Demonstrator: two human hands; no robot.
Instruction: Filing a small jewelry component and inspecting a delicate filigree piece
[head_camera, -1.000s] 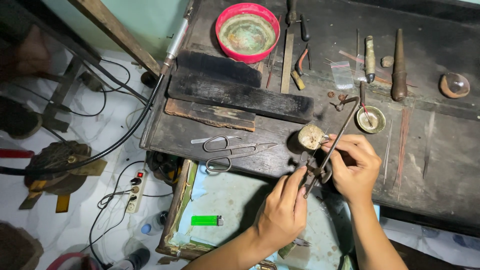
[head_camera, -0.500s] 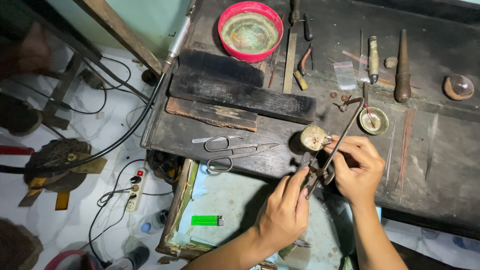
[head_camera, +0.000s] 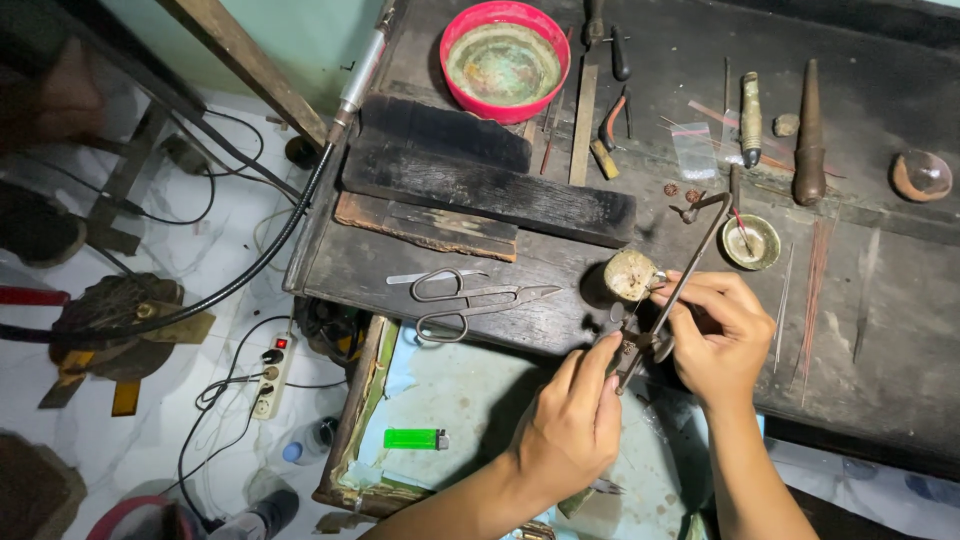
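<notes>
Two hands at bench edge (head_camera: 520, 335), left hand (head_camera: 572, 428), right hand (head_camera: 715, 335) w/ saw frame (head_camera: 680, 285)

Both forearms are bare, without sleeves, and the left hand (head_camera: 575, 425) and right hand (head_camera: 718, 340) wear no gloves, rings or wrist straps.

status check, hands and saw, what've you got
Left hand pinching the saw frame's lower end. Right hand holding a small piece against the bench peg. Shears lie just left, apart from the saw.
</notes>
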